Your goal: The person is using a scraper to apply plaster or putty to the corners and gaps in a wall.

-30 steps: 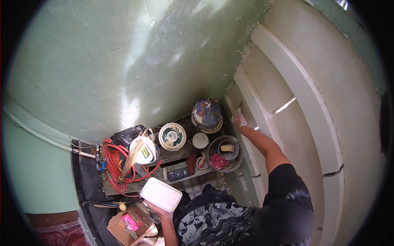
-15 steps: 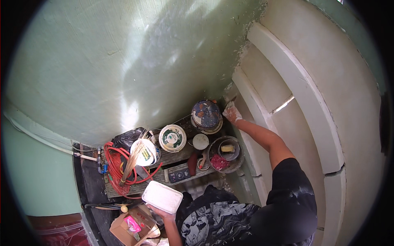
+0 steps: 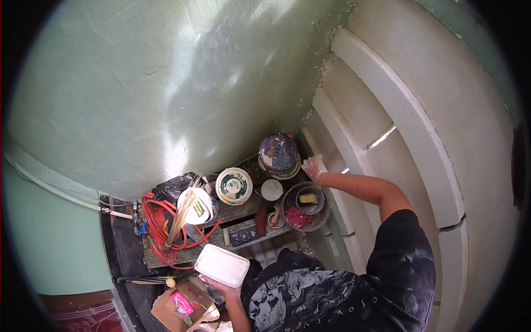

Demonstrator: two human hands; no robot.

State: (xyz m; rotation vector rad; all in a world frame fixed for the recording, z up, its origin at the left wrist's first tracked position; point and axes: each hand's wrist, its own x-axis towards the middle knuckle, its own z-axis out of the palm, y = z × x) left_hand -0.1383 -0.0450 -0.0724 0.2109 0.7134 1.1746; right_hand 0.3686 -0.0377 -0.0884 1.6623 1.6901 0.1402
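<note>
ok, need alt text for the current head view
A person's left hand holds a white rectangular container; the white-smeared right hand extends beside a dark-topped bucket, near pale wall ledges. Wooden planks carry more buckets, a coiled red hose and a basin with pink material inside.

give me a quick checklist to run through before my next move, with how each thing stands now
1. White tub supported: ok, the left hand holds it by its near side.
2. Tool in the right hand: cannot tell, none shows clearly from this angle.
3. Right hand clear of the dark round bucket: cannot tell, they are very close and any gap is unclear.
4. Dark bucket upright: ok, it stands at the far end of the wooden bench.
5. Bench space uncluttered: not ok, red hose lies in loose loops among the buckets.
6. Yellow block kept inside the grey basin: ok, it sits in a smaller bowl there.
</note>
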